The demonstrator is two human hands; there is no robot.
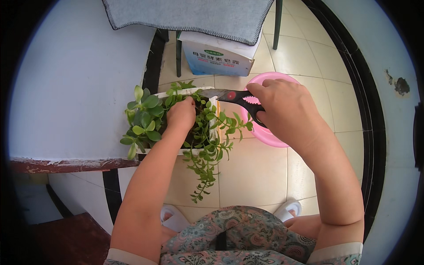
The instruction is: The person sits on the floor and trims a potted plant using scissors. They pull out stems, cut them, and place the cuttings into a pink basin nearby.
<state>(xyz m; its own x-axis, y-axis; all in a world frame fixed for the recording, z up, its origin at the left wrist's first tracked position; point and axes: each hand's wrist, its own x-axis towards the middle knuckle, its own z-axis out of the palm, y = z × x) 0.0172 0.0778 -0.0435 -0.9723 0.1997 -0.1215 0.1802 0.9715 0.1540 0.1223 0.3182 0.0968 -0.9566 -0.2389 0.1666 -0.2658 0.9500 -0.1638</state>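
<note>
Scissors [230,95], gripped in the right hand [286,105], reach over the planter's [214,104] far right corner; the left hand [182,114] curls closed in the vine [210,154] inside, its exact hold hidden. Blades [211,92] should probably stay clear of that hand.

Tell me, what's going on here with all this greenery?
A person is working over a planter of green plants. Their right hand grips black-handled scissors, the blades over the planter's far edge. Their left hand reaches in among the leaves near the blade tips; whether it pinches a stem is hidden. Trailing stems hang over the side, and a pink basin sits on the floor beyond.
</note>
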